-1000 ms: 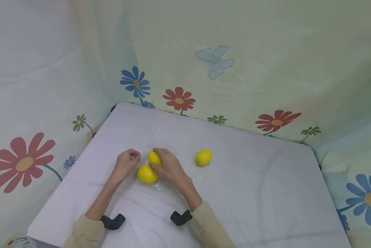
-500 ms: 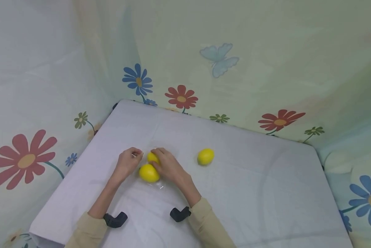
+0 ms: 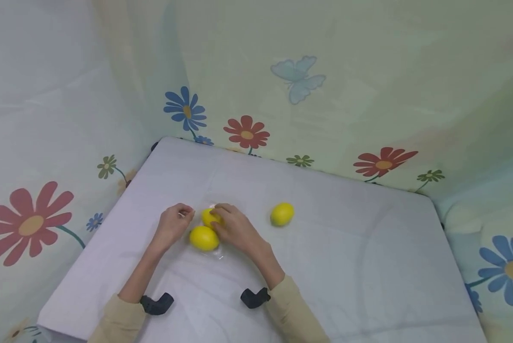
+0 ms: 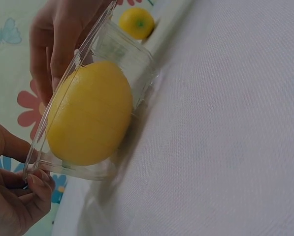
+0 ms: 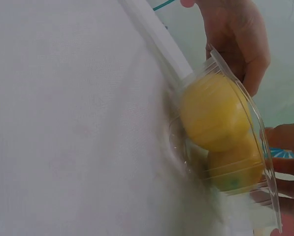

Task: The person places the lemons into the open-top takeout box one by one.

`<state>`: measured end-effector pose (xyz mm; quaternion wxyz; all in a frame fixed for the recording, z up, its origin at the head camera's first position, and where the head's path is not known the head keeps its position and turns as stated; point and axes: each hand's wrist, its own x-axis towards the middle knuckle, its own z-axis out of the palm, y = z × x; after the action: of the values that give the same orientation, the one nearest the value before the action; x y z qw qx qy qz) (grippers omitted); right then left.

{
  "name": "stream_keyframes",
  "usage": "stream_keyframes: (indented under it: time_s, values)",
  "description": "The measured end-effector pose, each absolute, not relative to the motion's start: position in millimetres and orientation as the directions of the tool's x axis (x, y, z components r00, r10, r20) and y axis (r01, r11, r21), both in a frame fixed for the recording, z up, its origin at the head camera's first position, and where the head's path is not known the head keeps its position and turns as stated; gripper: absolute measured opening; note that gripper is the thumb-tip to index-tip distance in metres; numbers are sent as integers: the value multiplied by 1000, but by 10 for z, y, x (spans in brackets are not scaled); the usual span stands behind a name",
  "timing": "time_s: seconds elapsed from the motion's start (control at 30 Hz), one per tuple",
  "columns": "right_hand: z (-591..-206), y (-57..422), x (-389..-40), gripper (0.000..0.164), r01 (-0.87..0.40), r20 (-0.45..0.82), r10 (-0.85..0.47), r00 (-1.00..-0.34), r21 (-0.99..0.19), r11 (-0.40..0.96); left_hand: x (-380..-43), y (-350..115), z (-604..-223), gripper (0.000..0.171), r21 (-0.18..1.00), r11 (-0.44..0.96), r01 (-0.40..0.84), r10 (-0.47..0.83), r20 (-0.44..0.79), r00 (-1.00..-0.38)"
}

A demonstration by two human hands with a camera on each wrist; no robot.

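Note:
Two yellow lemons lie in a clear plastic container [image 5: 223, 61], the near lemon [image 3: 204, 238] beside the far lemon [image 3: 209, 217]. My left hand [image 3: 175, 224] pinches the container's rim at its left side, as the left wrist view shows with the thumb and fingers on the clear edge. My right hand [image 3: 238, 229] reaches over the container from the right, its thumb and fingers curled round the far lemon and partly covering it. A third lemon [image 3: 282, 214] rests on the table outside the container, to the right of my hands.
A white cloth covers the table [image 3: 346, 267]. Behind it and to the left hang flower-printed curtains [image 3: 359, 95]. A dark wrist mount [image 3: 156, 304] sits on the left forearm, and another dark mount [image 3: 255, 298] on the right.
The right hand has shifted slightly right, uncovering more of the far lemon than half a second ago. The left hand keeps its place at the rim. The view has tilted a little.

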<state>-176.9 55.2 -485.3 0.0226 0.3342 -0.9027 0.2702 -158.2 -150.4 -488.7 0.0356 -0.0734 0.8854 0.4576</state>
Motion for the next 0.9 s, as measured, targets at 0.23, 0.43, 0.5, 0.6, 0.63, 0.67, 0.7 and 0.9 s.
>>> stream_keyframes:
  time_s: [0.23, 0.43, 0.5, 0.6, 0.63, 0.67, 0.7, 0.9]
  values:
    - [-4818, 805, -1680, 24, -670, 389, -557, -734, -554, 495, -1563, -1531, -4866, 31, 803, 576, -153, -90, -123, -988]
    - [-4840, 1071, -1647, 22, -682, 501, -465, -730, -580, 445, -1561, -1522, -4844, 31, 802, 578, -153, -90, -123, -988]
    - [-4864, 1172, -1642, 21, -677, 516, -439, -735, -575, 458, -1560, -1516, -4837, 31, 800, 579, -154, -90, -125, -988]
    - [-4895, 1328, -1648, 22, -668, 540, -396, -743, -556, 494, -1558, -1508, -4830, 30, 799, 581, -152, -89, -123, -988]
    - [-4897, 1378, -1653, 23, -665, 551, -380, -743, -541, 515, -1559, -1506, -4829, 30, 800, 582, -150, -89, -120, -989]
    - [-4902, 1426, -1662, 23, -659, 562, -364, -743, -521, 542, -1559, -1504, -4828, 30, 800, 581, -148, -88, -119, -989]
    - [-4902, 1473, -1673, 24, -655, 575, -349, -739, -496, 570, -1558, -1503, -4828, 30, 800, 582, -146, -87, -118, -989]
    - [-4954, 1704, -1776, 32, -589, 617, -305, -725, -327, 739, -1555, -1493, -4840, 31, 804, 575, -152, -82, -128, -988]
